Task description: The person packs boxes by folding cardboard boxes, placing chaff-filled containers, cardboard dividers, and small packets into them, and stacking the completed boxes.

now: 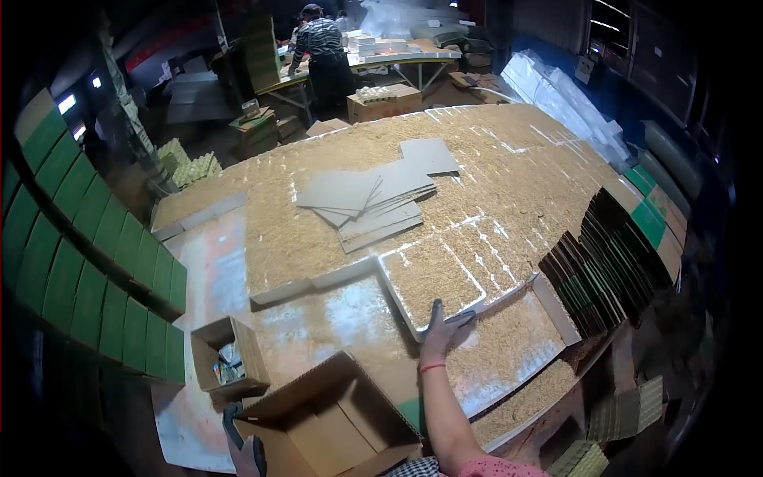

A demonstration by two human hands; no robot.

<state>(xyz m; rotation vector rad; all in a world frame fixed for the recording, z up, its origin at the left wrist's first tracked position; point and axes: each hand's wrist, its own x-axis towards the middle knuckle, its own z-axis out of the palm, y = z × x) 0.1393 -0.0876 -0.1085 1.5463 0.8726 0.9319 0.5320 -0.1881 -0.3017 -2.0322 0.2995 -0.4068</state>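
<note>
My left hand (pixel 245 441), in a dark-fingered glove, grips the left edge of an open, empty cardboard box (pixel 322 425) at the bottom centre. My right hand (pixel 445 330), gloved too, holds the near corner of a white-edged tray (pixel 485 296) filled with tan shavings. The thumb and fingers straddle the tray's rim. More filled trays (pixel 524 175) lie side by side behind it. Grey cardboard sheets (pixel 366 195) are piled loosely on top of them.
Green boxes (pixel 79 294) are stacked at the left. A small box (pixel 230 358) with packets stands on the table. Folded green cartons (pixel 612 254) lean at the right, egg-tray-like pads (pixel 628 409) below. A person (pixel 322 56) stands at a far table.
</note>
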